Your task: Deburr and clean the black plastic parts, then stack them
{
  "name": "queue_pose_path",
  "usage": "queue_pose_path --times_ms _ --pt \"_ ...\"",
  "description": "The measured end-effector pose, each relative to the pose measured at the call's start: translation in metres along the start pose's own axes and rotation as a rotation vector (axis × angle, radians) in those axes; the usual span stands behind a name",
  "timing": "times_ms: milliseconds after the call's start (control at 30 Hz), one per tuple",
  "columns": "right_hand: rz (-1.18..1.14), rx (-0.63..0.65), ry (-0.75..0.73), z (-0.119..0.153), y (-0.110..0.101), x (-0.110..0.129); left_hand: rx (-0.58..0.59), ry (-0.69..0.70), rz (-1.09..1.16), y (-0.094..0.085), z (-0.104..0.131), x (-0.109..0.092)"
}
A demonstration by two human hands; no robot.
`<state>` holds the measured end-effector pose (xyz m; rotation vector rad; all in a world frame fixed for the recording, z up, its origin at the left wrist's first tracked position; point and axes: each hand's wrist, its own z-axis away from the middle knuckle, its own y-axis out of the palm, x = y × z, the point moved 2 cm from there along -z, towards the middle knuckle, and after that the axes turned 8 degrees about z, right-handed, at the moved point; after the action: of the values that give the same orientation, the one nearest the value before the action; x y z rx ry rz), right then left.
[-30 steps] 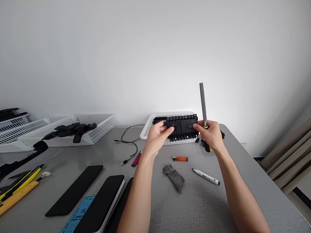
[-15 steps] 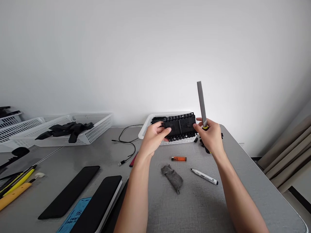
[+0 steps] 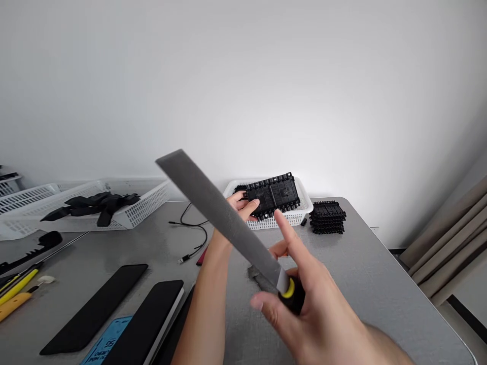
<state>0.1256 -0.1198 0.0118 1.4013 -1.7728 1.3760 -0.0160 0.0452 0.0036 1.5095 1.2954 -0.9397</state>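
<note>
A plain pale wall (image 3: pixel 243 76) rises behind a grey table (image 3: pixel 384 289), with a beige curtain (image 3: pixel 445 248) off to the right.

In the head view, the left hand (image 3: pixel 245 207) grips a black plastic panel (image 3: pixel 279 195) by its left end, thumb flat on the near face. The panel is raised and tilted, its right end higher, and shows against a white perforated basket (image 3: pixel 306 207). It is rectangular and dark, with a smooth, recessed middle, a thin pale line crossing it, and knobbly, tooth-like edges along both long sides.

The right hand (image 3: pixel 314 309), close to the camera, holds a flat file (image 3: pixel 224 218) by its black handle with a yellow collar; thumb and index finger stick out loosely, the palm side closed round the handle. The file's grey blade is broad, straight and square-ended, slanting up to the left across the left forearm.

Beside the basket, to the right, stands a stack of similar black panels (image 3: pixel 327 218). A crumpled grey cloth (image 3: pixel 256 278) lies partly hidden behind the blade.
</note>
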Motion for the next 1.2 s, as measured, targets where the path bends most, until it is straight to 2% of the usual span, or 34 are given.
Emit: queue_pose_path --times_ms 100,233,367,433,500,600,667,800,1200 --pt "-0.007 0.049 -0.008 0.002 0.002 0.002 0.059 -0.024 -0.018 0.002 0.001 -0.001" --pt "0.003 0.041 0.005 -0.002 -0.005 0.002 0.020 -0.041 -0.024 0.000 0.002 0.000" --pt "-0.017 0.006 -0.039 -0.022 -0.032 -0.006 0.038 -0.026 -0.038 0.001 0.001 0.000" --pt "0.011 0.027 -0.050 -0.036 -0.047 -0.016 0.057 -0.026 -0.047 0.001 -0.001 0.001" --pt "0.079 -0.023 -0.010 -0.051 -0.059 -0.031 0.063 -0.027 -0.050 0.002 -0.002 0.001" --pt "0.244 -0.193 0.032 -0.068 -0.069 -0.054 0.062 -0.037 -0.058 0.003 -0.003 0.002" --pt "0.345 -0.264 0.030 -0.076 -0.070 -0.066 0.063 -0.041 -0.069 0.003 -0.002 0.002" --pt "0.448 -0.311 0.039 -0.084 -0.068 -0.076 0.055 -0.028 -0.117 0.004 0.000 -0.001" --pt "0.512 -0.332 0.092 -0.088 -0.060 -0.073 0.142 0.058 -0.170 0.008 0.003 0.001"
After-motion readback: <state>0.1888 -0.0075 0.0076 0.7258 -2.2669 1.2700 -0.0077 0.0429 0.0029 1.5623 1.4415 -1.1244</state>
